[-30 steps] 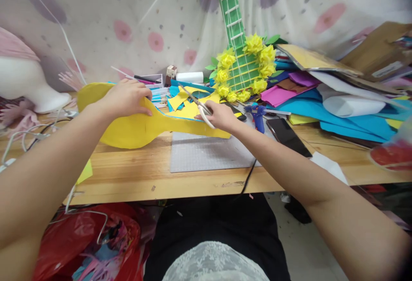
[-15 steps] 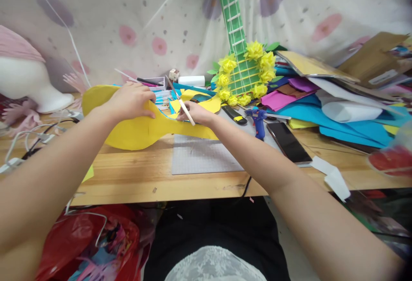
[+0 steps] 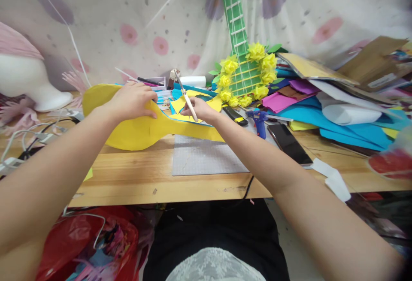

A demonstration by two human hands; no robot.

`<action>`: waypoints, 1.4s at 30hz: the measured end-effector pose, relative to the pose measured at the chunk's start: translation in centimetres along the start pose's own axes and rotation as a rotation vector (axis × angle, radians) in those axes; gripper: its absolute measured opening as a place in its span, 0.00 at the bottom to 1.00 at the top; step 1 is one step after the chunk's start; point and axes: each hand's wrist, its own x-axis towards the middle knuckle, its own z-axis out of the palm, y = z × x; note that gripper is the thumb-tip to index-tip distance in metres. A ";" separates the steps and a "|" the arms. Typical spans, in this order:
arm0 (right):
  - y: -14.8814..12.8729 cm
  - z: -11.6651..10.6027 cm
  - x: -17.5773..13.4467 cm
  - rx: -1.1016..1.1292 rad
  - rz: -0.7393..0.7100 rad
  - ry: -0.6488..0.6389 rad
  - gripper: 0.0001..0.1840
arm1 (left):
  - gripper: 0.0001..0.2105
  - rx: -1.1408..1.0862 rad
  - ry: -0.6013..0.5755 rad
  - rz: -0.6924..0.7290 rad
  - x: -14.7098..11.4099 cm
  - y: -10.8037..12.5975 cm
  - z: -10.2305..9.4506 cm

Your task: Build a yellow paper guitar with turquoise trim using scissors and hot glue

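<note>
My left hand grips the upper edge of a yellow guitar-shaped cutout, its thumb on the near face and its fingers over the edge. The wide body is at the left, and the narrow neck runs right, beneath my right forearm. A blue edge shows along the top of the neck. In my right hand is a white-handled pair of scissors, seen edge-on, with the slim metal blade pointing up and away. My right fingers are curled near the neck's upper edge, over yellow scraps; their tips are partly hidden.
A green paper guitar with yellow flowers leans at the back. Right of my hand lie a yellow-black cutter, a blue glue gun and a phone. Coloured sheets pile up at the right. A grey mat lies under the neck.
My right hand has moved slightly right along the neck with the scissors, whose blade has shifted right and up. My left hand keeps its hold on the cutout.
</note>
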 end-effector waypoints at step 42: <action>2.1 -4.9 -6.5 -1.252 -0.349 -0.132 0.32 | 0.18 0.232 -0.034 0.073 -0.2 0.8 -1.0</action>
